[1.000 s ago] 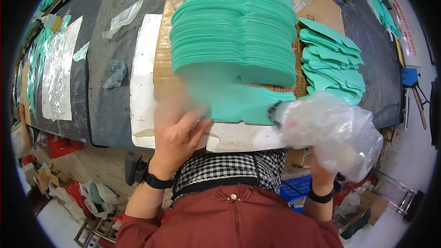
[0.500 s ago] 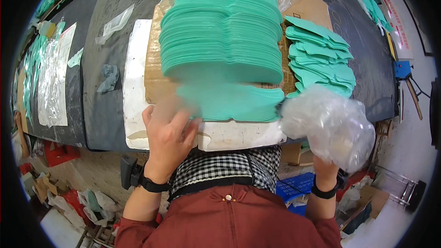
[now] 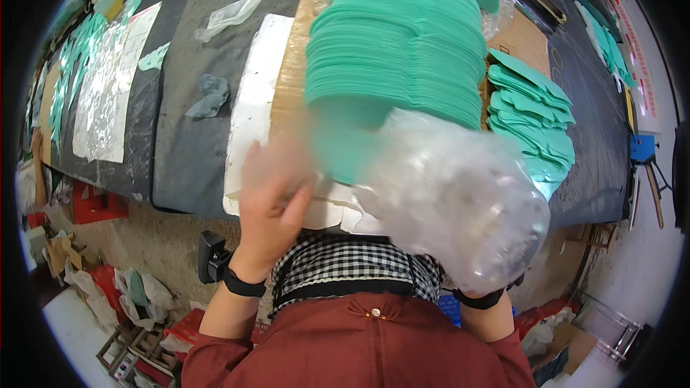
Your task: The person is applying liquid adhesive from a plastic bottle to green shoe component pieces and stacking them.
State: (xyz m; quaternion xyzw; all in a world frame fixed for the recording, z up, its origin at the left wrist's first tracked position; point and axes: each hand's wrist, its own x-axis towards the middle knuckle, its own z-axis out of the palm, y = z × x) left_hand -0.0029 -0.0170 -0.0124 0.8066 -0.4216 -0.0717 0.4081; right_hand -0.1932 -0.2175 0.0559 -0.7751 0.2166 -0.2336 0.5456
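A tall stack of thin green insole-shaped pieces (image 3: 395, 50) stands in front of me. Close to its near side lies a single green piece (image 3: 346, 162), partly blurred and partly covered. My left hand (image 3: 277, 190) is at that piece's left end, palm down, thumb apart from the fingers; its fingertips are blurred. A bulky, crumpled clear plastic bag (image 3: 460, 194) spreads over the piece's right part. My right hand grips this bag from below; its fingers are hidden behind the plastic, and only the wrist with a black band (image 3: 478, 300) shows.
A looser pile of green pieces (image 3: 532, 115) lies right of the stack. Brown cardboard (image 3: 287, 93) and a white board (image 3: 248, 108) lie beneath. Plastic scraps (image 3: 230, 14) and a grey crumpled piece (image 3: 209, 97) rest on the dark table at left. Another person's arm (image 3: 38, 165) shows far left.
My right hand has swung left with the plastic bag, which now covers the right part of the single green piece. My left hand stays near its left end. The whole view has shifted slightly.
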